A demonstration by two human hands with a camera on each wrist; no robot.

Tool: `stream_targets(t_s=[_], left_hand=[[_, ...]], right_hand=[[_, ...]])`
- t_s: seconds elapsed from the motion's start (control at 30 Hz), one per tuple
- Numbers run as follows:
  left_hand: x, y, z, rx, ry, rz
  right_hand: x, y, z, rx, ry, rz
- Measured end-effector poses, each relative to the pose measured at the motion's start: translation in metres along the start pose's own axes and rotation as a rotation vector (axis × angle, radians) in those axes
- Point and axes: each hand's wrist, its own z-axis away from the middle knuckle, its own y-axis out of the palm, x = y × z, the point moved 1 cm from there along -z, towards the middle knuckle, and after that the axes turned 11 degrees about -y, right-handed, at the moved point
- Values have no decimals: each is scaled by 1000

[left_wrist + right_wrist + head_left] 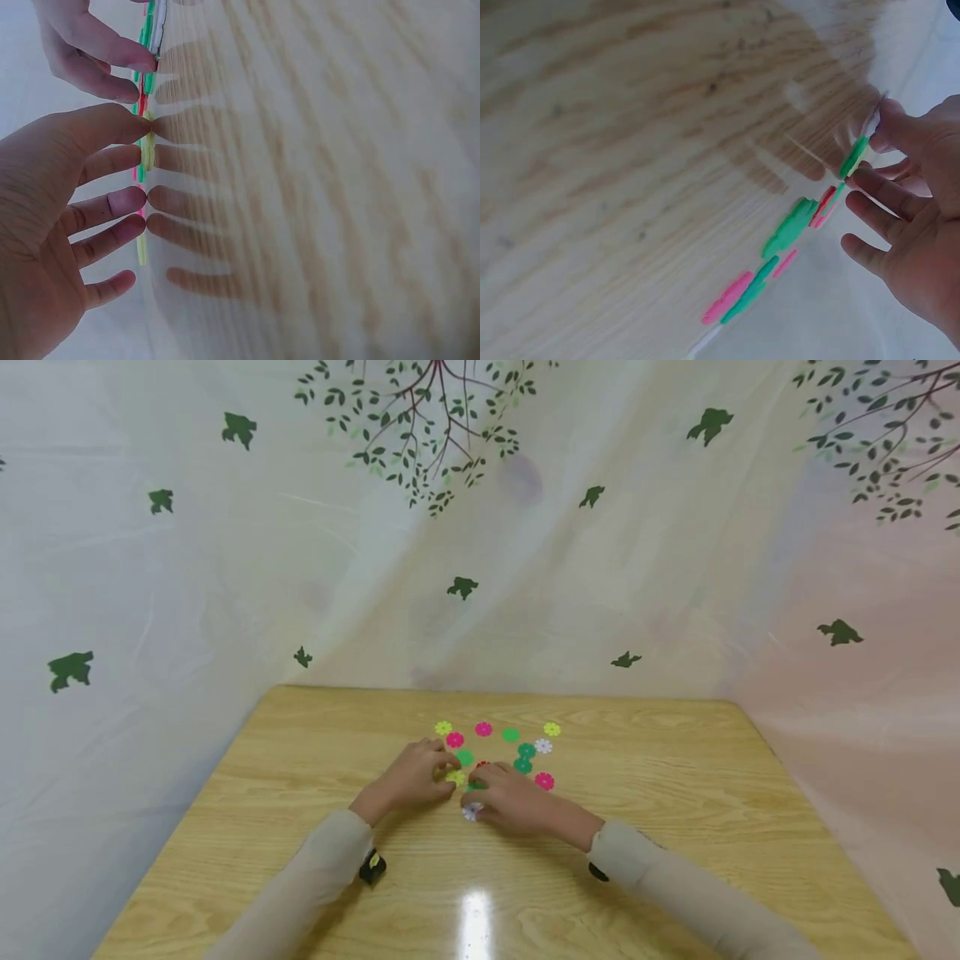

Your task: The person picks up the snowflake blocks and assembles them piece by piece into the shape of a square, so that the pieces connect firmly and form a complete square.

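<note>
My left hand (415,772) is at the left side of a loose group of flower-shaped plastic discs. Its thumb and index finger reach a yellow disc (456,777), the other fingers spread apart in the left wrist view. From the right, my right hand (513,797) reaches in with fingers apart. In the right wrist view, its thumb and index fingertips flank a green disc (855,156). A white disc (472,812) lies under the thumb side of this hand. A red disc (483,765) is partly hidden behind its fingers.
Beyond the hands, pink (483,729), green (511,735), yellow (552,729) and white discs (543,746) lie flat on the wooden table (637,752). Another pink disc (544,782) is near the right hand. Behind the table hangs a pale printed cloth (525,635).
</note>
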Motion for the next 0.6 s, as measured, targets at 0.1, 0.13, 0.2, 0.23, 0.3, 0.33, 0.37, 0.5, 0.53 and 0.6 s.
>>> stream_targets(t_s=[0.1,0.13,0.2,0.23,0.3,0.33,0.37,0.5,0.53,0.6], left_hand=[[1,1,-2,3,-10,5],[1,1,-2,3,-12,2],[1,1,-3,7,-19,6],[1,1,-4,11,-22,7],[1,0,-5,21,-32,13],[1,-1,-6,24,-36,17],[0,-1,-7,29,-45,25],[2,-1,-10,41,-84,51],[3,0,-10,44,-93,60],[4,1,-11,52,-112,84]], right_hand=[[-1,0,-1,-16,-8,16],[-1,1,-1,-16,-7,21],[-1,1,-2,-8,3,18],[-2,1,-2,-6,7,16],[-2,1,-3,-3,17,4],[-3,1,-4,-3,22,-2],[-3,0,-4,-4,25,-14],[-4,-1,-6,-29,24,-36],[-4,-2,-6,-33,23,-43],[-4,-2,-7,-43,23,-58]])
